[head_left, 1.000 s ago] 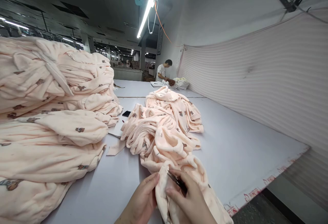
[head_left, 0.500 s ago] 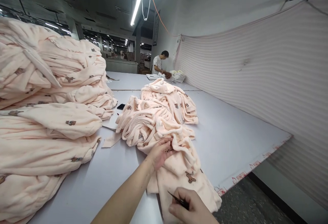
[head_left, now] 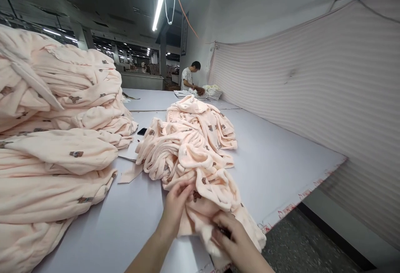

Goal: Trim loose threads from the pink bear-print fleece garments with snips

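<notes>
A pale pink fleece garment (head_left: pixel 215 206) with small brown bear prints lies bunched before me at the table's near edge. My left hand (head_left: pixel 177 198) is closed, its thumb and fingertips pinching a fold of the cloth. To its right, my right hand (head_left: pixel 233 233) is curled around small dark thread snips (head_left: pixel 225 232), mostly hidden by the fingers, and presses against the same garment. Behind both hands, more pink fleece garments (head_left: pixel 200 127) are heaped along the table.
A tall pile of the same garments (head_left: pixel 62 148) covers the table's left side. A dark phone (head_left: pixel 142 132) rests between the heaps. The pale table (head_left: pixel 281 160) ends at a taped edge on the right. Farther back, a person (head_left: pixel 189 77) stands beside stacked cloth (head_left: pixel 213 92).
My left hand has drawn nearer and now pinches the fabric. The right hand has moved up against the garment, lifting a fold, and the snips' tip is now hidden. The view has shifted slightly right.
</notes>
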The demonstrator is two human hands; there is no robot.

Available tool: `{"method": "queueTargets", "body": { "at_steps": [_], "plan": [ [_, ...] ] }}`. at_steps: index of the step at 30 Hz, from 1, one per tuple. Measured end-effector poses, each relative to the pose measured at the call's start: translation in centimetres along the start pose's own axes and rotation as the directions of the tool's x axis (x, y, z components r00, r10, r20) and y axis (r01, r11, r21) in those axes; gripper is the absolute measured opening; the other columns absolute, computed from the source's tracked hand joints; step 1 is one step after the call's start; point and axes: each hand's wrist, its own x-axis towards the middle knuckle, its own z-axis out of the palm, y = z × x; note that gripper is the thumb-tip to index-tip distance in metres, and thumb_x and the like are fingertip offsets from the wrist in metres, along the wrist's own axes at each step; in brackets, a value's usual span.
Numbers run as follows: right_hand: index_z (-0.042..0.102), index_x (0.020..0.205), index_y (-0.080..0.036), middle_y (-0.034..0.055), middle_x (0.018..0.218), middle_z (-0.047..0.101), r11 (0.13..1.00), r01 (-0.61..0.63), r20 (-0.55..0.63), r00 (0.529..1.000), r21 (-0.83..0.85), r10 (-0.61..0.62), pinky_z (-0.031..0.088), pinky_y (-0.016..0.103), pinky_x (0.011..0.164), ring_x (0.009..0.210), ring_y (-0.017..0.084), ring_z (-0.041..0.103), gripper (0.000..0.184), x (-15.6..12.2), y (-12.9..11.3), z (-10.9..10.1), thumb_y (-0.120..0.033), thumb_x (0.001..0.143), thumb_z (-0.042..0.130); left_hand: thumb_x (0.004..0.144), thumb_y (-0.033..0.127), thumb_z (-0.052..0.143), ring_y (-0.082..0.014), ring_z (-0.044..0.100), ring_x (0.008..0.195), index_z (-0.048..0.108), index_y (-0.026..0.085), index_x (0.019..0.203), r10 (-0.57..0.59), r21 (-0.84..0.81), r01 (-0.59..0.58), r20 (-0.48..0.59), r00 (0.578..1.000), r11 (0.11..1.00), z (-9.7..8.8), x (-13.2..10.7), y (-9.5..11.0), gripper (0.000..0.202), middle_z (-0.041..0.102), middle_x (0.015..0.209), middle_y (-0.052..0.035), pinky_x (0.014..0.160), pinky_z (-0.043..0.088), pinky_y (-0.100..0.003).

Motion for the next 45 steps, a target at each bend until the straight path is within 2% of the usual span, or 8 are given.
{"method": "queueTargets", "body": {
  "at_steps": [4,7,10,14,19,25,40,45],
  "plan": [
    [0.060,0.089,-0.019,0.0018,0.083,0.064,0.736,-0.139,-0.017,0.980,0.663,0.200,0.047,0.031,0.078,0.083,0.020,0.061,0.019,1.1,-0.8,-0.4,-0.036,0.081,0.060,0.072,0.038,0.073,-0.0091,0.045,0.049,0.058,0.020,0.074,0.070,0.198,-0.049,-0.101,0.992,0.979,0.3,-4.3,-3.7,0.024,0.051,0.055,0.0065,0.046,0.034,-0.019],
    [0.059,0.091,-0.017,0.0015,0.081,0.063,0.595,-0.163,0.004,0.966,0.787,0.260,0.047,0.029,0.072,0.077,0.019,0.061,0.024,1.4,-0.8,0.1,-0.036,0.077,0.066,0.067,0.042,0.075,-0.0209,0.062,0.076,0.055,0.021,0.094,0.022,0.287,-0.032,0.037,0.999,0.957,1.6,-6.0,-5.9,0.039,0.067,0.090,-0.0065,0.057,0.045,-0.025],
    [0.058,0.092,-0.018,0.0025,0.086,0.063,0.767,-0.051,-0.161,0.967,0.640,0.198,0.047,0.030,0.077,0.085,0.020,0.060,0.019,1.2,-1.0,-0.4,-0.034,0.082,0.060,0.073,0.038,0.068,-0.0226,0.061,0.087,0.052,0.021,0.096,0.054,0.229,-0.069,0.070,0.996,0.971,2.3,-5.8,-5.9,0.033,0.066,0.097,-0.0086,0.074,0.047,-0.029],
    [0.058,0.089,-0.022,0.0019,0.087,0.063,0.998,0.022,-0.258,0.966,0.063,-0.005,0.045,0.029,0.076,0.083,0.020,0.060,0.013,0.4,-1.3,-2.1,-0.016,0.082,0.048,0.074,0.025,0.062,-0.0181,0.056,0.077,0.053,0.023,0.092,0.210,0.396,-0.198,0.014,0.978,0.897,1.2,-5.4,-4.4,0.019,0.059,0.085,-0.0021,0.071,0.042,-0.024],
    [0.059,0.103,-0.027,0.0028,0.107,0.059,0.965,0.025,-0.146,0.987,-0.261,-0.065,0.049,0.025,0.072,0.086,0.017,0.062,0.030,-0.7,-2.7,-2.7,-0.012,0.078,0.052,0.070,0.014,0.056,-0.0197,0.054,0.079,0.058,0.024,0.087,0.291,0.464,-0.265,0.016,0.957,0.845,0.7,-6.0,-3.9,0.020,0.058,0.088,-0.0025,0.077,0.041,-0.026],
    [0.062,0.103,-0.029,0.0012,0.087,0.067,0.863,0.104,-0.114,0.976,-0.494,-0.183,0.048,0.028,0.064,0.076,0.021,0.064,0.019,-1.0,-4.0,-2.4,-0.025,0.088,0.050,0.067,0.011,0.056,-0.0207,0.055,0.077,0.059,0.024,0.086,0.306,0.476,-0.274,0.011,0.952,0.836,1.4,-6.1,-3.4,0.024,0.059,0.084,-0.0020,0.073,0.043,-0.027],
    [0.060,0.110,-0.025,0.0045,0.091,0.070,0.730,0.171,-0.095,0.947,-0.662,-0.308,0.047,0.031,0.064,0.075,0.023,0.065,0.023,-0.9,-3.8,-2.7,-0.028,0.091,0.049,0.070,0.010,0.057,-0.0204,0.058,0.080,0.056,0.023,0.093,0.265,0.544,-0.262,0.075,0.961,0.797,1.2,-5.8,-3.5,0.027,0.060,0.089,-0.0037,0.076,0.046,-0.030],
    [0.060,0.107,-0.027,0.0031,0.091,0.070,0.795,0.121,-0.193,0.938,-0.595,-0.288,0.047,0.028,0.062,0.074,0.020,0.066,0.020,-1.0,-3.1,-2.4,-0.031,0.092,0.047,0.070,0.014,0.062,-0.0192,0.060,0.073,0.057,0.023,0.092,0.242,0.489,-0.237,0.054,0.969,0.839,1.5,-5.6,-3.2,0.025,0.063,0.084,-0.0028,0.069,0.047,-0.027]
  ]
}}
